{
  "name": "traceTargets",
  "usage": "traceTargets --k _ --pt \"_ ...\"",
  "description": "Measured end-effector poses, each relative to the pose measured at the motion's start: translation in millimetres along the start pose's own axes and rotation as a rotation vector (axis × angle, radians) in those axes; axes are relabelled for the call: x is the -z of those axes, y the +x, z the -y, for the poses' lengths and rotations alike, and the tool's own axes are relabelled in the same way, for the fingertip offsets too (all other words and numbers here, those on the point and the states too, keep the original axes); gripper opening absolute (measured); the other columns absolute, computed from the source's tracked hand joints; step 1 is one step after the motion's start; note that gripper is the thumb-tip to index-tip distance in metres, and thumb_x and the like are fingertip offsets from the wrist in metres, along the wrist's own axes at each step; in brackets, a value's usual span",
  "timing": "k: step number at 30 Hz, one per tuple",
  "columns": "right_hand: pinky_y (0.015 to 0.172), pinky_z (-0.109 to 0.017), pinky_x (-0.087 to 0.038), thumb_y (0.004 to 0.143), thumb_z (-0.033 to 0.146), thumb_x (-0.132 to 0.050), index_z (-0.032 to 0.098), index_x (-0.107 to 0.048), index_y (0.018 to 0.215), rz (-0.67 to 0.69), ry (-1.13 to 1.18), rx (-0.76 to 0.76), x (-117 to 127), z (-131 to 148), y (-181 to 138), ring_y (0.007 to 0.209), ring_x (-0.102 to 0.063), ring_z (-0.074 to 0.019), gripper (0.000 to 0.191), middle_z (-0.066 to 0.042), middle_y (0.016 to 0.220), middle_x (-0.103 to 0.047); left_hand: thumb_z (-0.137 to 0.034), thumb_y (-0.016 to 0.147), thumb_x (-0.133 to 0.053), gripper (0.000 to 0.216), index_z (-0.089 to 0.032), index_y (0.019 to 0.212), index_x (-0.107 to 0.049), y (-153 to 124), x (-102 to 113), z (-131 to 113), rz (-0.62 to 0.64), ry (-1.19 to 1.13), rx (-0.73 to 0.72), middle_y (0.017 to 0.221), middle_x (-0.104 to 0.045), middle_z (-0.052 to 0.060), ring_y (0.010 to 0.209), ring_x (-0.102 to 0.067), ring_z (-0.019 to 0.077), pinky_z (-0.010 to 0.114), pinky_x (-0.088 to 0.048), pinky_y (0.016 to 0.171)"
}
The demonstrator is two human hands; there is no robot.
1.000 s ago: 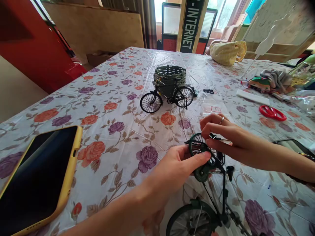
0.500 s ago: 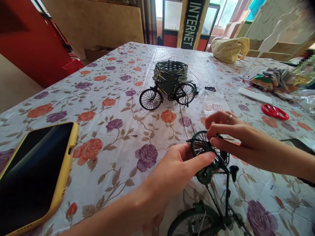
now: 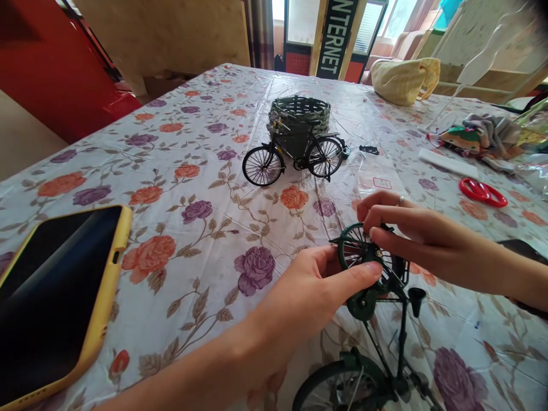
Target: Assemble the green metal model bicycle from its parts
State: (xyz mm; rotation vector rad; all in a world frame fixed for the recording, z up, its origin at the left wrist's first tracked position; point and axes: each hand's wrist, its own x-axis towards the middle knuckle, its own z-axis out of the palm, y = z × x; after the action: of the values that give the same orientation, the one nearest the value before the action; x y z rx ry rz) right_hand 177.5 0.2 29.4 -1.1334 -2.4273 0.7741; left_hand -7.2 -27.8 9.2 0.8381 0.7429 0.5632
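Note:
A dark green model bicycle (image 3: 377,319) stands near the table's front edge, its rear wheel (image 3: 355,251) pointing away from me. My left hand (image 3: 312,291) grips that wheel end, thumb and fingers closed around the hub. My right hand (image 3: 406,234), a ring on one finger, pinches a small part at the top of the same wheel; what it pinches is too small to name. A second, black model bicycle (image 3: 295,157) stands farther back in front of a woven green basket (image 3: 299,111).
A phone in a yellow case (image 3: 51,297) lies at the left front. Red scissors (image 3: 483,192), a white strip (image 3: 447,164) and a heap of cloth (image 3: 479,134) lie at the right. A yellow bag (image 3: 405,80) sits at the back. The flowered tablecloth (image 3: 180,188) is under clear plastic.
Both hands stay on the green bicycle's rear wheel; the right fingers have shifted slightly on it. The camera has tilted, so everything sits a little higher and to the right.

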Motion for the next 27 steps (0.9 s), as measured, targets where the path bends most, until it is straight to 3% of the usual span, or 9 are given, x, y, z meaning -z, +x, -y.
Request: traceTargets --k 7,13,27 --pt "0.076 -0.024 -0.039 0.086 0.024 -0.043 0.020 -0.052 0.083 0.012 -0.038 0.044 1.5 2.1 0.2 0.092 -0.045 -0.0118 0.011 -0.003 0.102 -0.048 -0.030 0.075 -0.059 0.027 -0.019 0.099 -0.061 4.1 2.0 5.5 0.022 -0.034 -0.009 0.101 -0.064 0.004 0.079 -0.058 0.0096 0.021 -0.042 0.075" --pt "0.075 -0.023 -0.040 0.086 0.024 -0.043 0.019 -0.052 0.081 0.024 -0.031 0.062 3.0 2.7 3.2 0.092 -0.046 -0.0112 0.012 -0.002 0.101 -0.048 -0.025 0.078 -0.057 0.027 -0.018 0.103 -0.060 3.7 1.0 -1.9 0.024 -0.052 0.047 0.098 -0.064 0.004 0.081 -0.058 0.0110 0.026 -0.041 0.082" --pt "0.077 -0.021 -0.040 0.086 0.027 -0.044 0.020 -0.053 0.080 0.063 0.152 -0.036 1.1 -3.3 4.8 0.092 -0.046 -0.0106 0.014 -0.001 0.102 -0.047 -0.026 0.080 -0.054 0.019 -0.018 0.093 -0.063 1.6 -1.1 2.2 0.004 -0.055 -0.017 0.078 -0.062 0.000 0.070 -0.054 0.0073 0.019 -0.040 0.068"
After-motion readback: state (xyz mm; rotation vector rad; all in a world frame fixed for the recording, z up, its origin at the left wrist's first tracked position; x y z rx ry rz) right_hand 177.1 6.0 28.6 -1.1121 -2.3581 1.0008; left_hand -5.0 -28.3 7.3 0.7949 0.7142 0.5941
